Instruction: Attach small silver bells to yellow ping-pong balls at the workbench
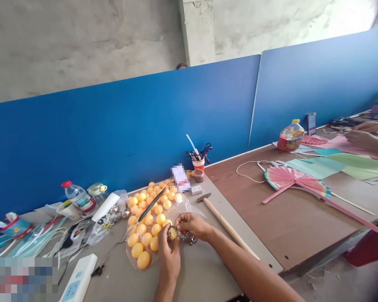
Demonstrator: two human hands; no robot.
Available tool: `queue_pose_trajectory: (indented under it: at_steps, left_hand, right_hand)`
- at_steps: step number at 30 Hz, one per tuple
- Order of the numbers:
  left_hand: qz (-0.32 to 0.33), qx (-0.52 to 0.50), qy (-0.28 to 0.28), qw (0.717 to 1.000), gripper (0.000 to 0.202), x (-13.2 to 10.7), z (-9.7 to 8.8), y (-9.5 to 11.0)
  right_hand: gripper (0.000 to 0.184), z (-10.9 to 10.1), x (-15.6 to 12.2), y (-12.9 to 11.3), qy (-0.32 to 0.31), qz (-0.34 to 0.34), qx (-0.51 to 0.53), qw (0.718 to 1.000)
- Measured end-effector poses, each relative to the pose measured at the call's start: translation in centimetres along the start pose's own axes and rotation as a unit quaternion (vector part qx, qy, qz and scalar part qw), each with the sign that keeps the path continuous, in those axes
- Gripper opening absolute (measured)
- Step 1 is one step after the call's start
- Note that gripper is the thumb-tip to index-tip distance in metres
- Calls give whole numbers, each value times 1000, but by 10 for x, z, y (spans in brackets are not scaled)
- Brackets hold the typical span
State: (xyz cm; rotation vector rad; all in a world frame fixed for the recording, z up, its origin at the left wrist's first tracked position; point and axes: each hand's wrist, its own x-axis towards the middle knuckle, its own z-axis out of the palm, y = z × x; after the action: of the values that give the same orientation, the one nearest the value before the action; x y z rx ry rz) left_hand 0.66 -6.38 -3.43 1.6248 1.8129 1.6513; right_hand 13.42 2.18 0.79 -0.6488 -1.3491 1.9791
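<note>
My left hand is closed around an orange ball held just above the grey table. My right hand pinches at the same ball from the right, fingers curled over it. Small shiny metal pieces lie under my right hand. Left of both hands, several orange balls sit on a clear plastic bag, with a dark thin rod lying across them.
A wooden-handled hammer lies right of my hands. A cup of pens, a water bottle and a white power strip stand around. Another person's hands work at the far right near pink paper fans. A blue partition backs the table.
</note>
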Motion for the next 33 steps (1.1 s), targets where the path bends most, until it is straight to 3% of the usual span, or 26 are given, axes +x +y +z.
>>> queue_pose_trajectory:
  at_steps: [6, 13, 26, 33]
  left_hand:
    - [18, 23, -5, 1000, 37, 0, 0, 0]
    - [69, 50, 3, 996, 34, 0, 1, -3]
    - [108, 93, -8, 990, 37, -2, -1, -10]
    - [85, 90, -20, 992, 37, -4, 0, -10]
  right_hand:
    - [13, 0, 0, 3, -1, 19, -19, 1000]
    - [13, 1, -5, -3, -46, 82, 12, 996]
    - [4, 3, -5, -3, -21, 103, -48, 993]
    - [9, 9, -3, 1, 23, 90, -124, 988]
